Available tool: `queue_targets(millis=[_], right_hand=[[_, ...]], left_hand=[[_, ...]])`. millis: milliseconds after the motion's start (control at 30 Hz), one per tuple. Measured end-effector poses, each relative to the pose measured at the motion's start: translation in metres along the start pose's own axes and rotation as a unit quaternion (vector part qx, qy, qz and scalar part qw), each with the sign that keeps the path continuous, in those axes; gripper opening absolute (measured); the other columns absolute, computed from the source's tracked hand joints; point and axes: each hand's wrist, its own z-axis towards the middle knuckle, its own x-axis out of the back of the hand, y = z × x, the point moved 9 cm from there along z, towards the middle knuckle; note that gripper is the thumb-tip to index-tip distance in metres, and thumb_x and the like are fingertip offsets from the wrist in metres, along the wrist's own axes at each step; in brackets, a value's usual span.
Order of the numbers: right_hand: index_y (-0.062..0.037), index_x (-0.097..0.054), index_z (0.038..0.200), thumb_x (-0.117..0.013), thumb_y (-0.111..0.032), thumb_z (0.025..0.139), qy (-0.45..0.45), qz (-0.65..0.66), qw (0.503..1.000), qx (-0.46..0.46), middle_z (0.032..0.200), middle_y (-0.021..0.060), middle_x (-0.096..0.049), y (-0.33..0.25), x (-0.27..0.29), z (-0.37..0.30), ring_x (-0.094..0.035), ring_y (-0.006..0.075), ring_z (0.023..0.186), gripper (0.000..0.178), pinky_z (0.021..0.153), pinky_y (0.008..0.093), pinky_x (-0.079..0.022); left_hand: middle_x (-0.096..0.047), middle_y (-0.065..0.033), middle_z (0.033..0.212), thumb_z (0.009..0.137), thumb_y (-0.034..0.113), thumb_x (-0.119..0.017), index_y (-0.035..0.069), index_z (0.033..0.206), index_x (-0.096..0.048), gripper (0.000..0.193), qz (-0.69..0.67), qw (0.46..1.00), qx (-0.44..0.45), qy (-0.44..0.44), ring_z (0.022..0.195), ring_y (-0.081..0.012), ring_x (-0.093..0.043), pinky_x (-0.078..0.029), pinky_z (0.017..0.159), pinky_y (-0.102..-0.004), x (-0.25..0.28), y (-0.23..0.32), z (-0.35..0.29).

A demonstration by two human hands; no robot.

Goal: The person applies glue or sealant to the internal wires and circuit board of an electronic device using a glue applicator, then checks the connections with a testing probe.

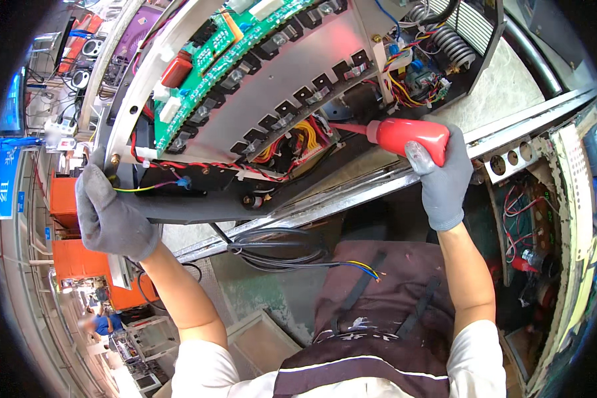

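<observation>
My right hand (443, 179), in a grey glove, is wrapped round a red squeeze bottle (408, 136). The bottle lies nearly level, its long thin red nozzle (348, 127) pointing left at a bundle of yellow and red wires (305, 138) inside an open electrical unit. My left hand (116, 215), gloved too, holds the near left corner of the unit's frame (123, 136); some of its fingertips are hidden behind the edge. Beside that hand, a yellow-green wire (142, 188) ends in a blue connector. Inside the unit stands a green circuit board (205, 83) above a row of black components (285, 109).
The unit rests on a bench with a metal rail (378, 184) along its front. A coiled black cable (278, 251) hangs from this edge, its coloured wire ends bare. To the right stands an open cabinet (567, 192) with loose wires. Orange bins (79, 262) and a distant person are at left.
</observation>
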Motion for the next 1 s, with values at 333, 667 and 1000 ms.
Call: queue_targets(millis=[333, 667, 1000], right_hand=[[-0.0014, -0.059, 0.112, -0.082, -0.023, 0.076, -0.011, -0.036, 0.998, 0.04, 0.098, 0.0103, -0.067, -0.016, -0.005, 0.006, -0.063, 0.0151, 0.087, 0.048, 0.08, 0.0292, -0.051], [-0.0021, -0.059, 0.112, -0.082, -0.021, 0.075, -0.01, -0.027, 0.999, 0.043, 0.098, 0.0087, -0.066, -0.014, -0.001, 0.003, -0.063, 0.0141, 0.087, 0.047, 0.079, 0.0298, -0.052], [0.0022, -0.058, 0.111, -0.069, -0.026, 0.086, 0.005, 0.254, 0.963, -0.086, 0.097, 0.0117, -0.066, 0.028, 0.049, -0.008, -0.066, 0.0168, 0.08, 0.039, 0.068, 0.029, -0.056]], left_hand=[[-0.068, -0.0125, 0.09, 0.094, 0.009, -0.056, -0.012, 0.1, -0.067, 0.025, 0.005, 1.0, -0.019, -0.014, 0.078, -0.0156, -0.062, -0.05, 0.073, -0.0262, 0.0, 0.001, 0.0], [-0.068, -0.013, 0.09, 0.095, 0.008, -0.055, -0.012, 0.1, -0.068, 0.024, -0.012, 0.999, 0.029, -0.008, 0.079, -0.0162, -0.063, -0.051, 0.075, -0.0281, 0.0, -0.004, -0.001], [-0.068, -0.0122, 0.091, 0.094, 0.005, -0.053, -0.011, 0.099, -0.068, 0.022, -0.012, 0.999, 0.042, -0.001, 0.078, -0.0152, -0.063, -0.053, 0.072, -0.0276, 0.002, -0.008, 0.0]])
